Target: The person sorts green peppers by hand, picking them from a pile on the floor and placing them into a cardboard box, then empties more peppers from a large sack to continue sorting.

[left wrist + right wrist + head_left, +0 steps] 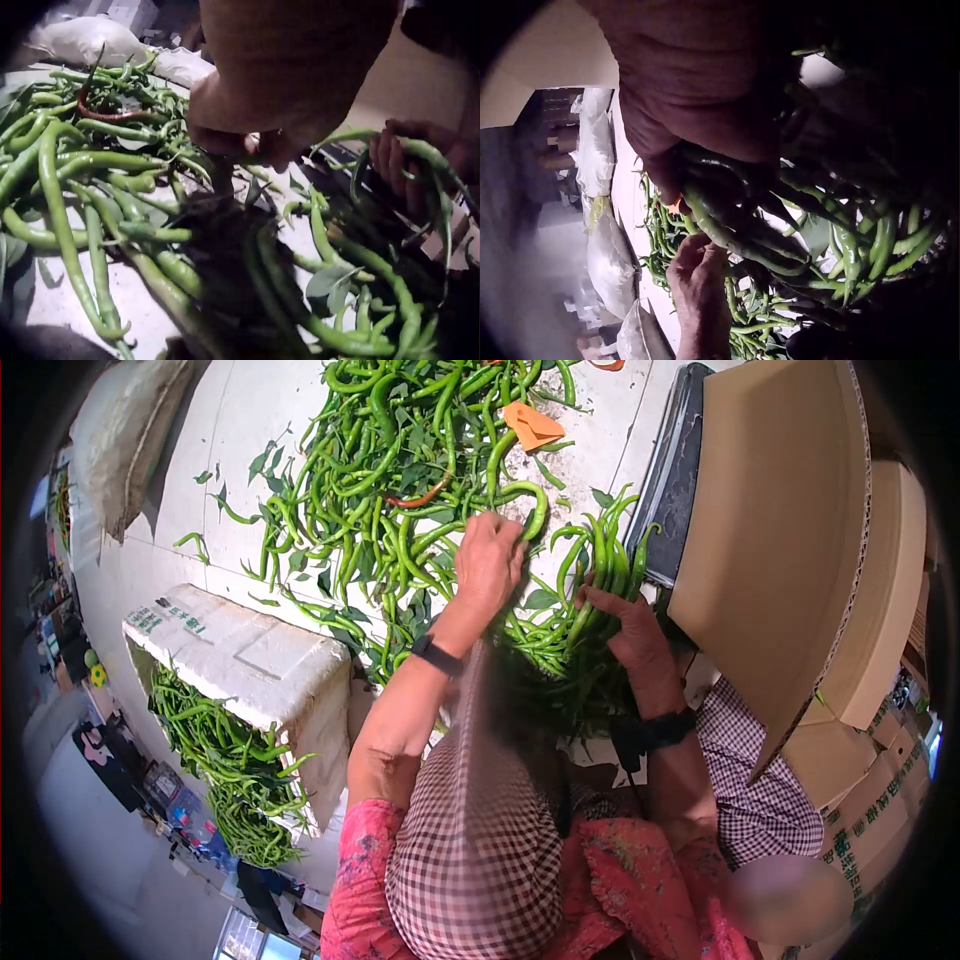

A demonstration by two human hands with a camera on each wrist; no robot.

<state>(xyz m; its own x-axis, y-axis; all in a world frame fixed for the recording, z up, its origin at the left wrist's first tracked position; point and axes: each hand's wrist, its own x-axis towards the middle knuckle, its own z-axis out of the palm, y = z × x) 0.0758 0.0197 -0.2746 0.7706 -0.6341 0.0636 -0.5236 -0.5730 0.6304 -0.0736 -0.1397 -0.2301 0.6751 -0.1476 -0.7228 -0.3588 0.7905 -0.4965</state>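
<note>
Long green chili peppers (400,550) lie in a heap mixed with leaves on the white surface. Over the heap's near edge, my left hand (487,565) has its fingers curled at a bent green chili pepper (541,515); its fingertips are partly hidden in the head view. My right hand (640,635) grips a bunch of green chili peppers (612,555), their tips pointing away from me. In the right wrist view the bunch (727,236) hangs below the dark palm. More peppers (540,650) lie between the two hands, partly in shadow.
A white foam box (240,625) full of peppers stands at the left. Tall cardboard (770,520) rises at the right, beside a dark-edged tray (668,470). An orange scrap (533,426) lies on the heap. A sack (130,445) sits at the far left.
</note>
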